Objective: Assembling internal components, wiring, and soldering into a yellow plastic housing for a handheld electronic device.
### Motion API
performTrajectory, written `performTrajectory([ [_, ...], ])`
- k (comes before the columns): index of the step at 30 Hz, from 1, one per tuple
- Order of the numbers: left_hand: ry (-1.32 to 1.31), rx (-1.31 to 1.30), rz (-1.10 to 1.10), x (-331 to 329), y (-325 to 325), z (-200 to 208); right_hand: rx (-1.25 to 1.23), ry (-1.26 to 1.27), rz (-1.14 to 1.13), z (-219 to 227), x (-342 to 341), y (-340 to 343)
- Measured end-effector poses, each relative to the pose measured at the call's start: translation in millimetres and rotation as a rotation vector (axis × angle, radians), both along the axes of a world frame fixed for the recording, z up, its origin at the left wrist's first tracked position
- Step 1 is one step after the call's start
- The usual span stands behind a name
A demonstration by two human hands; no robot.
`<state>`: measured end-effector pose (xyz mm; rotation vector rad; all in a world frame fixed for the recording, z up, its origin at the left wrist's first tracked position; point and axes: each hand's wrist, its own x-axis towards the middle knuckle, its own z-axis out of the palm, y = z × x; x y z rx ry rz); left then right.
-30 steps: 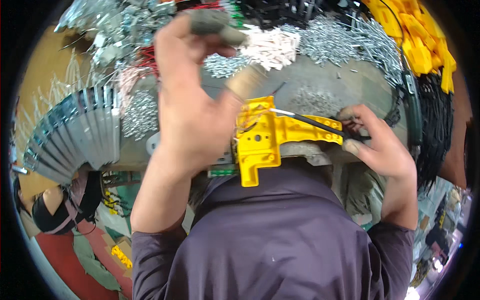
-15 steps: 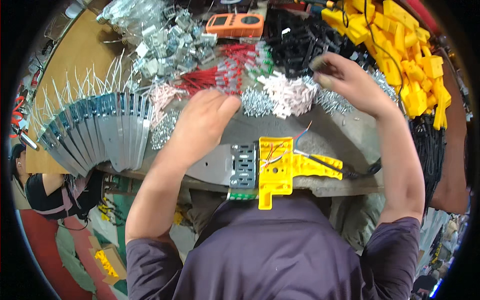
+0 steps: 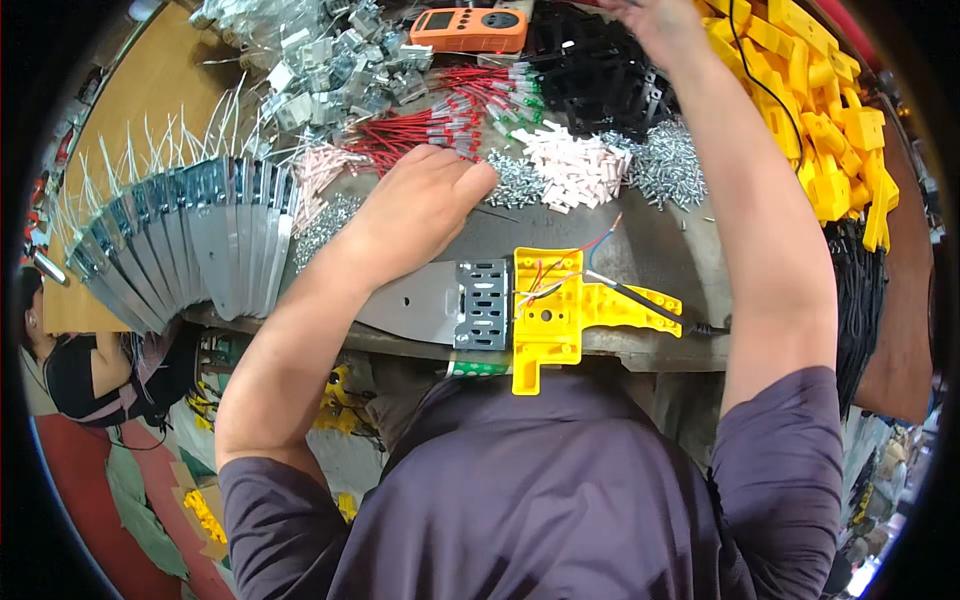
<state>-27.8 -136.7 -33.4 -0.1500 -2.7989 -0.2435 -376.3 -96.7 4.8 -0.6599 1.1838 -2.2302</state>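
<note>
My left hand (image 3: 428, 205) hovers above the grey metal blade (image 3: 415, 305), its fingers curled together; what they hold, if anything, is hidden. A short thin dark piece (image 3: 497, 215) shows just beside those fingers. Up at the top edge, my right hand (image 3: 655, 28) reaches past the black parts, its fingers smeared and partly cut off. In front of me lies a yellow plastic handle half (image 3: 547, 345), hollow side up, joined to a slotted metal bracket (image 3: 487, 305) and the blade. Red, blue and white wires (image 3: 600, 240) stick out of the shell, and a black cord (image 3: 650, 315) runs along its grip.
Fanned grey blades with white wires (image 3: 210, 250) lie at left. Behind are metal brackets (image 3: 310, 70), red-wired lamps (image 3: 420, 130), white sleeves (image 3: 575, 165), screws (image 3: 668, 165), black parts (image 3: 590, 70) and an orange meter (image 3: 468, 30). Yellow handle shells (image 3: 830, 130) pile up at right.
My right hand has moved up and away, from over the black parts to the top edge. My left hand has shifted slightly right, still curled. The whole view has shifted a little.
</note>
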Motion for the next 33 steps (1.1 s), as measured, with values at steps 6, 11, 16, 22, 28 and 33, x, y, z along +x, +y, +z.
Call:
performTrajectory([
  [6, 0.206, 0.334, 0.351, 15.9, 9.7, 1.1, 0.182, 0.510, -0.389, 30.0, 41.6, 98.6],
  [11, 0.368, 0.747, 0.243, 11.7, 48.0, 14.2, -0.048, 0.734, -0.219, 53.8, 109.4, 229.6],
  [16, 0.457, 0.623, 0.199, 12.8, 62.3, 4.6, -0.051, 0.525, -0.300, 42.6, 142.3, 287.7],
  [22, 0.597, 0.481, 0.163, 4.3, 74.0, 8.1, 0.007, 0.597, -0.235, 32.6, 154.8, 281.5],
  [28, 0.535, 0.458, 0.149, 2.1, 72.1, 8.3, 0.057, 0.617, -0.241, 25.6, 156.9, 275.5],
  [33, 0.578, 0.458, 0.138, 0.2, 73.3, 6.8, 0.027, 0.601, -0.183, 24.8, 156.0, 275.6],
])
